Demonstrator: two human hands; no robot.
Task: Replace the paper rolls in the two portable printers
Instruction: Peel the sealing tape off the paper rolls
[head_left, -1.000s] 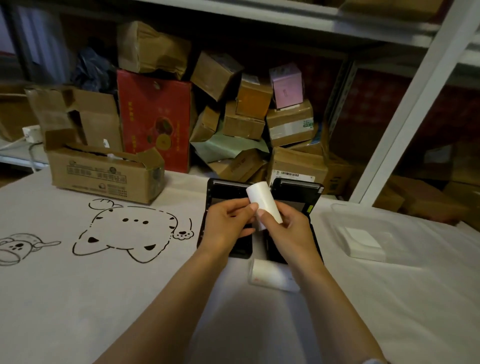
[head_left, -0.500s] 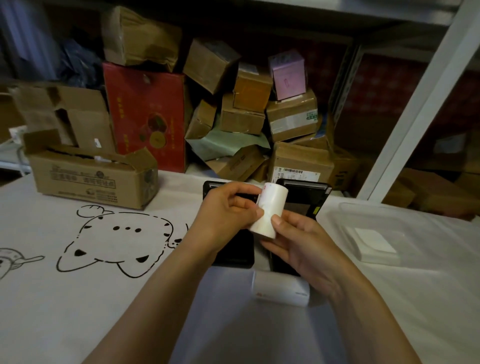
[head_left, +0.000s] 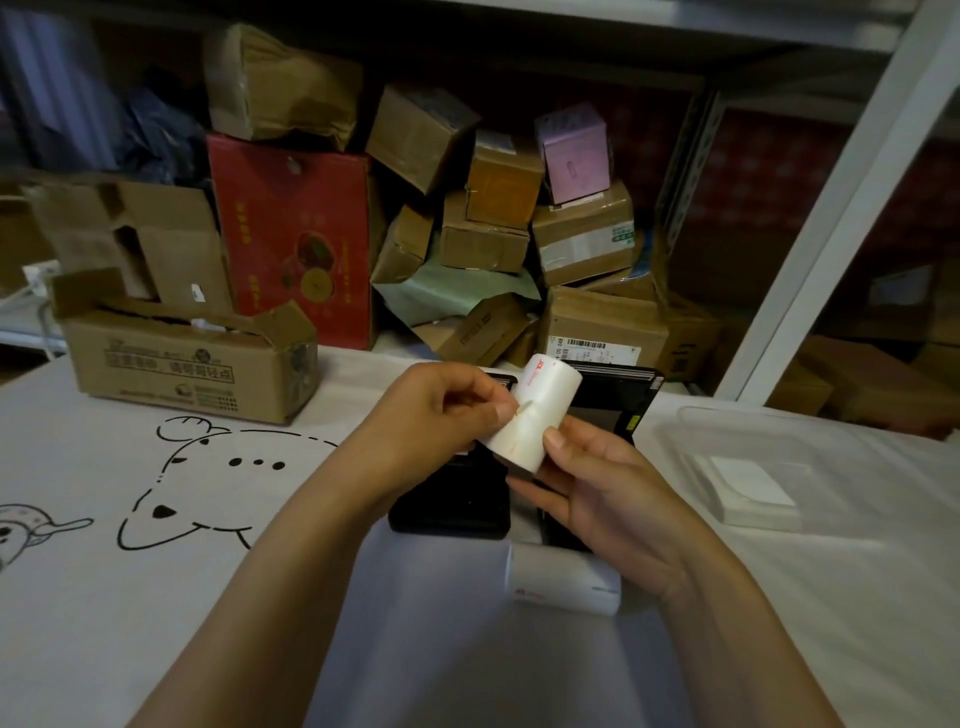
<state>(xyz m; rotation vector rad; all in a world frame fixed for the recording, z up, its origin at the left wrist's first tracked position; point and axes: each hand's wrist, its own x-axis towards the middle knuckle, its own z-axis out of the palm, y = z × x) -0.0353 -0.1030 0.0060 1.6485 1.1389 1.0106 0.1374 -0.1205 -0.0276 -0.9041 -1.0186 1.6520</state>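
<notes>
Over the white cloth (head_left: 156, 597), we hold 1 paper roll (head_left: 530, 415) above 2 black printers (head_left: 457, 499). Our left hand (head_left: 441, 421) pinches its edge; our right hand (head_left: 597, 483) grips its base.

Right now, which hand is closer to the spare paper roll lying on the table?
Right. The right hand is just above the spare paper roll, its wrist beside it; the left hand is farther up and left, pinching the held roll.
</notes>
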